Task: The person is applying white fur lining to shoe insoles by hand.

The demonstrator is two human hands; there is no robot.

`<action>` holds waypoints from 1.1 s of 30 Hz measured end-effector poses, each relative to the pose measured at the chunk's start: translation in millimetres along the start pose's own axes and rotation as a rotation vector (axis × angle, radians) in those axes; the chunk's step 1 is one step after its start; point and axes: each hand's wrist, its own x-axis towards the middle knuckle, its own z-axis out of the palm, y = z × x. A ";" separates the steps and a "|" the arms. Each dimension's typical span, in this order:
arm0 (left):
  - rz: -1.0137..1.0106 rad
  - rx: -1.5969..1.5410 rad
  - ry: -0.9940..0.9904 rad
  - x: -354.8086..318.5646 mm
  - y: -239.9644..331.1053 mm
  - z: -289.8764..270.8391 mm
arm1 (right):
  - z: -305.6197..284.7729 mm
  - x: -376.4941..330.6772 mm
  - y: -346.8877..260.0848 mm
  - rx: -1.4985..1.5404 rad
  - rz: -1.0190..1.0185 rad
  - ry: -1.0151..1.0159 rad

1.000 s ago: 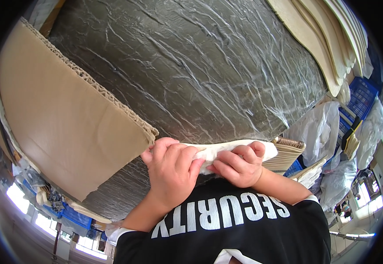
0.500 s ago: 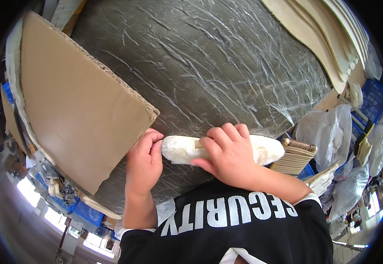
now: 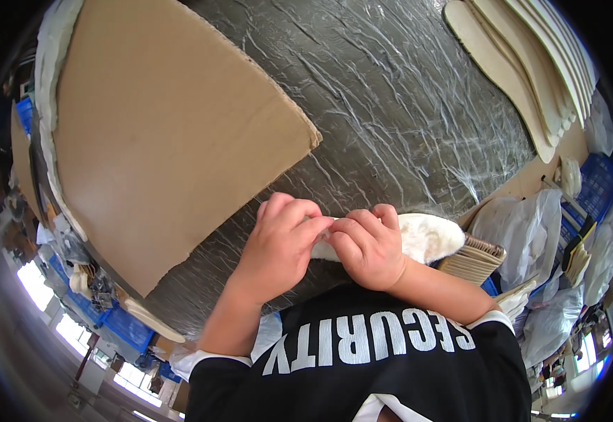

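A white fleecy insole (image 3: 422, 238) lies at the near edge of a table wrapped in wrinkled plastic film (image 3: 405, 119). Both hands pinch its left end. My left hand (image 3: 278, 243) curls over that tip from the left, fingers bent. My right hand (image 3: 368, 246) grips the same end from the right, covering the middle of the insole. Only the rounded right end of the insole shows past my right wrist.
A big brown cardboard sheet (image 3: 158, 133) covers the left of the table. Fanned beige insoles (image 3: 524, 77) lie at the far right. A stack of flat tan pieces (image 3: 474, 259) and plastic bags (image 3: 531, 232) sit to the right; blue crates (image 3: 120, 325) stand lower left.
My right hand slid from the insole's middle to its left end, meeting my left hand there. The view has shifted, so the cardboard now looks larger and nearer.
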 end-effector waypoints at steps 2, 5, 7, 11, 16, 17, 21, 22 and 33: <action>0.071 0.064 -0.028 6.2 -3.7 3.0 | -1.0 -2.6 1.7 0.012 -0.017 0.020; 0.094 0.062 -0.076 13.2 -2.5 0.7 | -7.9 -1.8 3.9 0.032 -0.035 0.022; 0.145 0.081 -0.094 15.5 -6.6 1.5 | -17.1 3.4 5.6 0.037 -0.041 0.007; 0.399 0.224 0.036 8.7 -3.7 8.4 | -47.0 30.1 16.0 0.369 0.407 -0.271; 0.583 0.302 0.208 -4.9 2.8 14.2 | -59.2 60.8 45.4 0.578 0.354 -0.836; 0.589 0.305 0.213 -4.8 4.5 14.3 | -60.3 62.2 45.4 0.571 0.351 -0.831; 0.613 0.351 0.253 -3.0 13.4 14.4 | -58.7 60.9 41.2 0.583 0.306 -0.850; 0.606 0.387 0.260 -2.7 16.6 14.9 | -57.3 59.6 40.6 0.585 0.343 -0.838; 0.384 0.383 0.170 -25.3 44.2 8.1 | -60.9 37.9 37.0 0.458 0.417 -0.617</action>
